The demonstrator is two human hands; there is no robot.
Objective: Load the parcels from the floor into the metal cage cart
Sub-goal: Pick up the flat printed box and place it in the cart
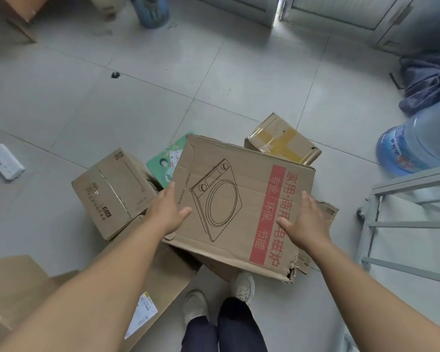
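A large brown cardboard box (229, 174) with a cooker drawing and a red text band lies tilted over other parcels in the middle of the floor. My left hand (167, 212) presses flat against its left edge, fingers straight. My right hand (306, 221) lies open on its right side, fingers spread. Around it sit a smaller brown box (112, 191) at the left, a green printed box (163, 161) behind, a taped box (282, 141) at the back right, and a flat box (160, 283) near my feet. The grey metal cage cart (412, 224) stands at the right.
A blue water jug (417, 146) lies beside the cart, with dark cloth (427, 82) behind it. A white power strip (5, 161) is on the floor at the left. More cardboard (10, 288) sits at the lower left. My shoes (221, 295) stand just below the large box.
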